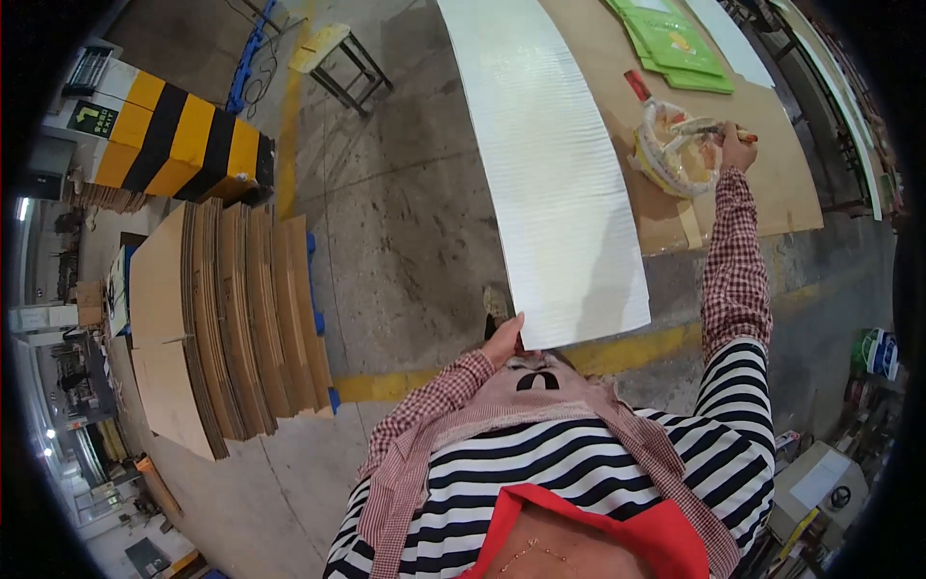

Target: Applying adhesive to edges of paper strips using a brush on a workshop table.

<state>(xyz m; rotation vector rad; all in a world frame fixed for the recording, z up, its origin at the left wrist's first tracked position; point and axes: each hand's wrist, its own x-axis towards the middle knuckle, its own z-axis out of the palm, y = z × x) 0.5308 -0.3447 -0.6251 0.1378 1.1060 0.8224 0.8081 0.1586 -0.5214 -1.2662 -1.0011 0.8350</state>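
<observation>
A long white ridged sheet (550,125) runs away from me, its near end close to my apron. My left hand (504,341) grips the near left corner of that sheet, fingers partly hidden beneath the edge. On the right, my right hand (739,151) is closed around the handle of a brush (696,126), whose head is over the mouth of a bucket (655,171). The bucket is smeared with a pale, glue-like substance and stands on brown cardboard (776,193). A red-handled tool (638,85) leans out of its far side.
Green printed bags (680,48) lie on the cardboard beyond the bucket. Stacked brown cardboard (207,328) stands at the left, near a yellow-and-black striped block (169,130). A small stool (333,53) stands farther off. Machinery (815,497) is at the lower right.
</observation>
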